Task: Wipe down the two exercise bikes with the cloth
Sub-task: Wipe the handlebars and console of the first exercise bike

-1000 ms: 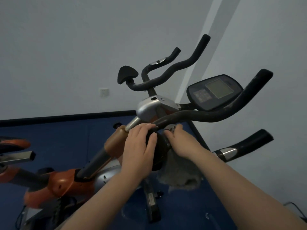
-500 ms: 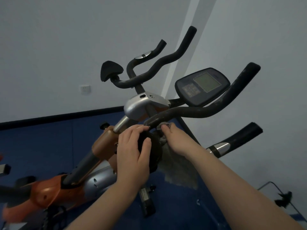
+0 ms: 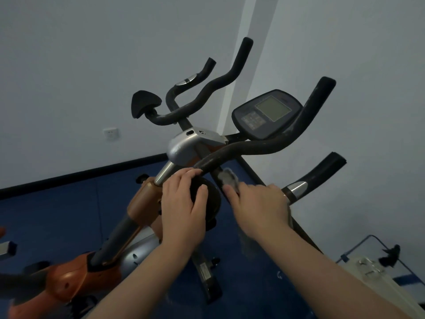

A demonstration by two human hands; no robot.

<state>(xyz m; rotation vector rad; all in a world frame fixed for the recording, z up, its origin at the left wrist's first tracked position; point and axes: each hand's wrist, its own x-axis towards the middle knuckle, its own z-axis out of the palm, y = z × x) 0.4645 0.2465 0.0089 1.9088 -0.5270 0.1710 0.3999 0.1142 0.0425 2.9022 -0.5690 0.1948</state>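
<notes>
Left hand: my left hand (image 3: 184,203) lies over the black round knob (image 3: 207,199) under the handlebar, fingers curled across its top and thumb down its right side, grasping it.
Right hand: my right hand (image 3: 257,203) grips the grey cloth (image 3: 227,179), which bunches out past my thumb and fingertips; a strip of it also shows below my wrist.
Cloth position: it presses against the dark post just beneath the near handlebar (image 3: 264,146), right beside the knob.
Bike: the orange and silver exercise bike (image 3: 96,261) stands in front of me on the blue floor (image 3: 57,215), its frame running down to the left.
Console: the display (image 3: 266,113) sits above the near handlebar, tilted towards me.
Far handlebar: a second black bar (image 3: 207,93) curves up behind the silver clamp (image 3: 190,143).
Wall: a white socket (image 3: 111,133) sits on the grey wall, left of the bike.
</notes>
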